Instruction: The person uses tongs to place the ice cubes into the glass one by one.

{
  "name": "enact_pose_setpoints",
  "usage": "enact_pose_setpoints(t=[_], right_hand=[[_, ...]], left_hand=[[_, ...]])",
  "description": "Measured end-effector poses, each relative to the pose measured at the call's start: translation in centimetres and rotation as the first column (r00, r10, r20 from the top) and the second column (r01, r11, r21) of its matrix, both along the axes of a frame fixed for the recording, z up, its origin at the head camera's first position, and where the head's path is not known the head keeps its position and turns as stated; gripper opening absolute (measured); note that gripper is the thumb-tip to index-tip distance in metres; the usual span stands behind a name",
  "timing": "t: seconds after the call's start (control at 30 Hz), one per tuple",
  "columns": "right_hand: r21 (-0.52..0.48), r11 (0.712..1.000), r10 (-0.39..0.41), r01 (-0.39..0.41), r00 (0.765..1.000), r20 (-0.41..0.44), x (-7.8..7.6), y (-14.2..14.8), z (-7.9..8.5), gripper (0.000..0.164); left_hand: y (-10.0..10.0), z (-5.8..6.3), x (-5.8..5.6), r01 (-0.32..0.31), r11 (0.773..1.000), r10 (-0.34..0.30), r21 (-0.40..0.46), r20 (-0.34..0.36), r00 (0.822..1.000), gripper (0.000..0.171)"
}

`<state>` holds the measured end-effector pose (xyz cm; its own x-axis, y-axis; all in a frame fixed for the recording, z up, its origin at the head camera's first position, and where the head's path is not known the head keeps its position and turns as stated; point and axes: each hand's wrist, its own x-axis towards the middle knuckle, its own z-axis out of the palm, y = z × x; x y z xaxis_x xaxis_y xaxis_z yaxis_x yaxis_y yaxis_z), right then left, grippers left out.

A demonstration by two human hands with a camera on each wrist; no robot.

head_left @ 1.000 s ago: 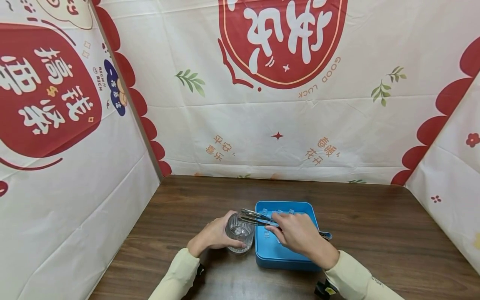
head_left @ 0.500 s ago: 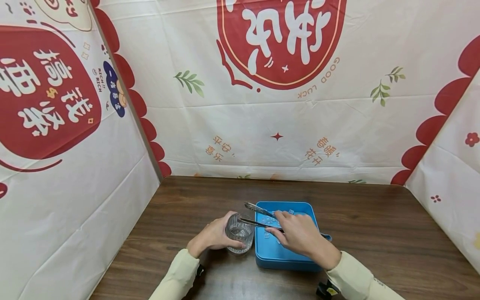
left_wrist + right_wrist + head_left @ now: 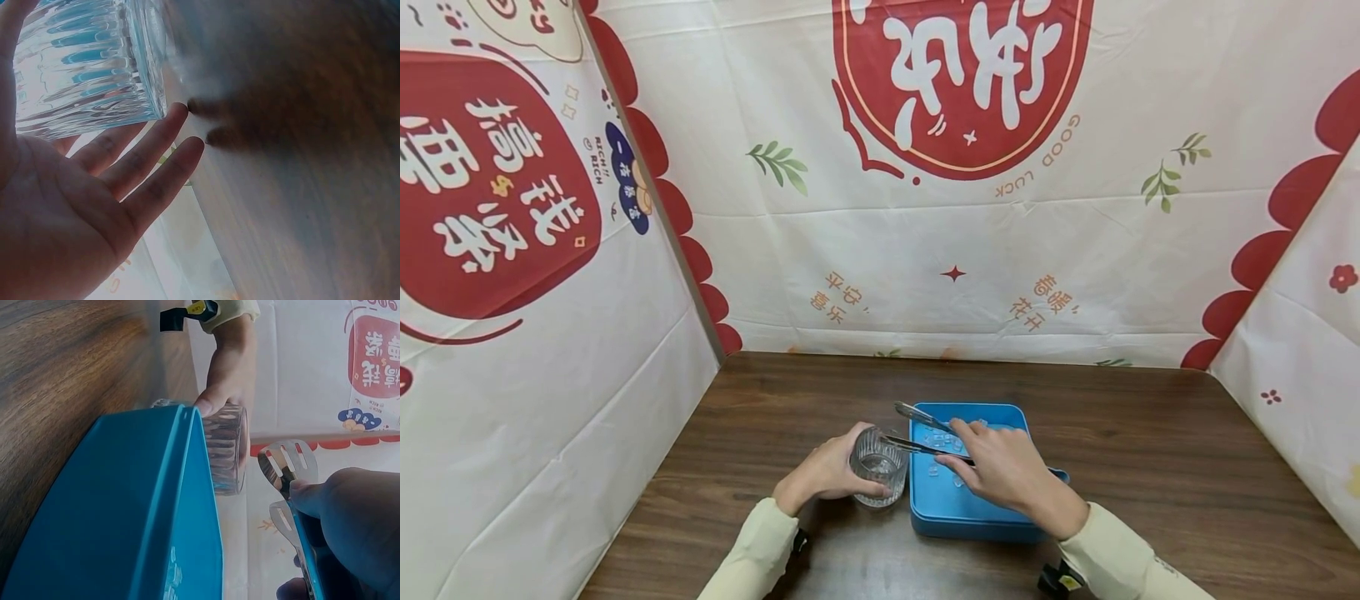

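Note:
My left hand [image 3: 827,468] holds a ribbed clear glass [image 3: 880,483], thumb at the near side and fingers round the far side. In the left wrist view the glass [image 3: 87,69] lies between thumb and fingers, with two fingertips extending past its base. Metal tongs [image 3: 919,448] are gripped in my right hand [image 3: 1011,477], their arms spread apart. One tong tip overlaps the glass rim in the head view; the other points past the box's far left corner. The right wrist view shows slotted tong ends [image 3: 270,469] with nothing between them. Small clear cubes [image 3: 933,472] lie in the blue box [image 3: 970,529].
The blue box stands on the brown wooden table [image 3: 805,392], immediately right of the glass. Printed white cloth [image 3: 880,233] walls rise behind the table and along both sides.
The tongs' arms have spread apart, and my right hand has shifted slightly right with them. My left hand and the glass have stayed in place.

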<state>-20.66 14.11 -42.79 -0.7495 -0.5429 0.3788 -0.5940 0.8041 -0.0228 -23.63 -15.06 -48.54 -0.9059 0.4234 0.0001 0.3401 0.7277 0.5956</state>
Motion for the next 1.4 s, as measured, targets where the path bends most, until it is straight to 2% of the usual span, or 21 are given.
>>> enact_pose_setpoints(t=[0.2, 0.6, 0.9, 1.2, 1.4], right_hand=[[0.018, 1.0, -0.015, 0.015, 1.0, -0.014, -0.1, 0.9, -0.1, 0.052], [0.037, 0.997, -0.073, 0.071, 0.996, 0.044, -0.2, 3.3, 0.0, 0.051], [0.072, 0.993, -0.1, 0.094, 0.991, 0.093, -0.5, 4.0, -0.4, 0.053], [0.106, 0.991, -0.088, 0.078, 0.991, 0.098, -0.8, 4.1, -1.1, 0.057], [0.15, 0.988, -0.044, 0.034, 0.997, 0.062, -0.9, 4.1, -1.6, 0.054]], left_hand=[[0.0, 0.1, 0.1, 0.001, 1.0, -0.001, 0.002, 0.003, 1.0, 0.092], [0.0, 0.1, 0.2, 0.005, 1.0, -0.004, 0.012, -0.01, 1.0, 0.091], [0.0, 0.1, 0.2, 0.002, 1.0, -0.002, 0.007, -0.006, 1.0, 0.091], [0.0, 0.3, 0.3, -0.008, 1.0, 0.008, 0.01, 0.008, 1.0, 0.092], [0.0, 0.2, 0.3, -0.007, 1.0, 0.006, 0.018, 0.015, 1.0, 0.091]])
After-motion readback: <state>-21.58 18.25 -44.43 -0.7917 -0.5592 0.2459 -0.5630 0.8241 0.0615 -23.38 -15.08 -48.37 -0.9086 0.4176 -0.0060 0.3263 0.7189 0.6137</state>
